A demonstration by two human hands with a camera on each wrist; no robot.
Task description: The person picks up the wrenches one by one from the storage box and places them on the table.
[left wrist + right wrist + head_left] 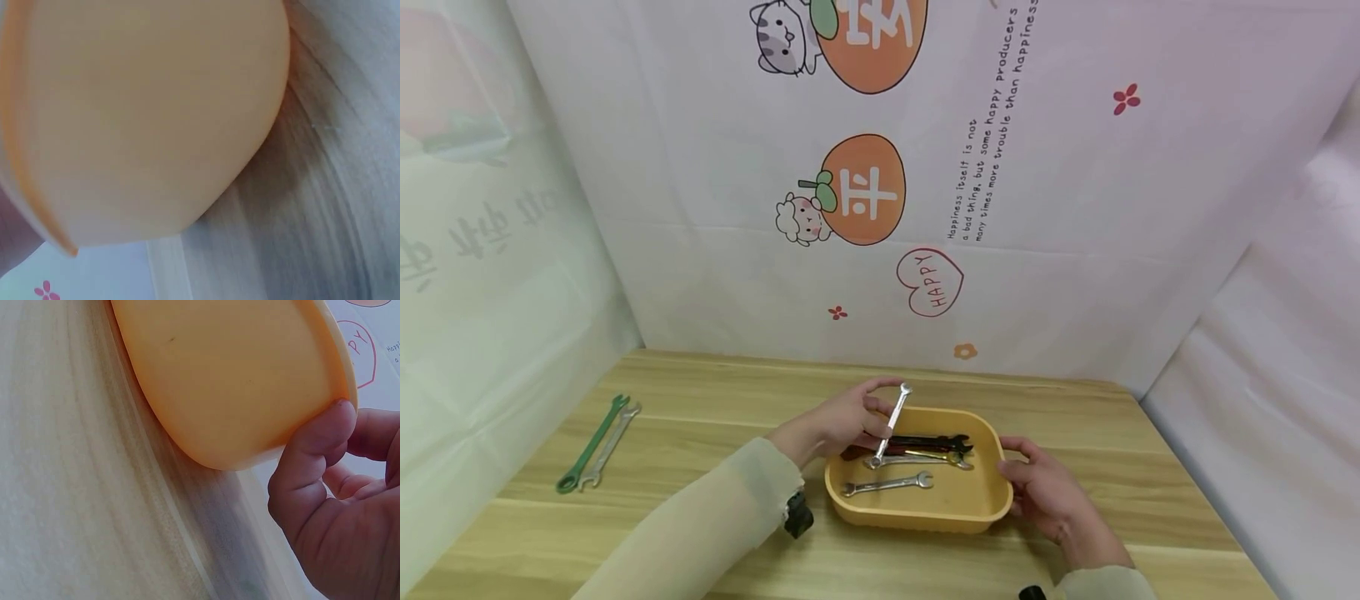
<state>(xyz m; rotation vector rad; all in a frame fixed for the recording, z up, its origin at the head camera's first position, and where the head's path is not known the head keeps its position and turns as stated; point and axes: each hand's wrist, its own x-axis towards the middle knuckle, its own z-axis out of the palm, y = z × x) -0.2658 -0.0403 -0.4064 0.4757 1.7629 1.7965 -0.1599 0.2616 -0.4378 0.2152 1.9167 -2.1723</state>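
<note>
Down at the near edge of the tabletop [865,562] you've got two pale sleeves [700,517], with a small black gadget [799,515] by the left cuff. The hands are both busy: the right hand [1041,483] grips the rim at the right end of a yellow plastic bin [955,500], smooth-walled with rounded corners, and the left hand [853,417] pinches a shiny silver combination wrench [893,421], tilted nearly upright above the bin's left half. On the bin floor, nearest the front, there's a loose silver wrench [891,483]; behind it sits a jumble with a gold-toned wrench [955,457] and a black open-end wrench [961,443] at the back. Off to the left on the wood-grain tabletop, well apart from the bin, a green wrench [587,450] lies right beside a duller silver-grey one [617,440].

Past all that hangs a white, lightly creased printed backdrop [700,183]. Red heart outline [930,282] reads "HAPPY", and the tiny black lettering [992,125], running sideways, goes "Happiness itself is not a bad thing, but some happy producers many times more trouble than happiness" (yep, really). Orange cartoon fruit [887,150] next to it has 平 in white, plus a curly sheep [801,218]. Higher up, a striped cat [780,37] leans on another fruit, cut off by the frame.
</note>
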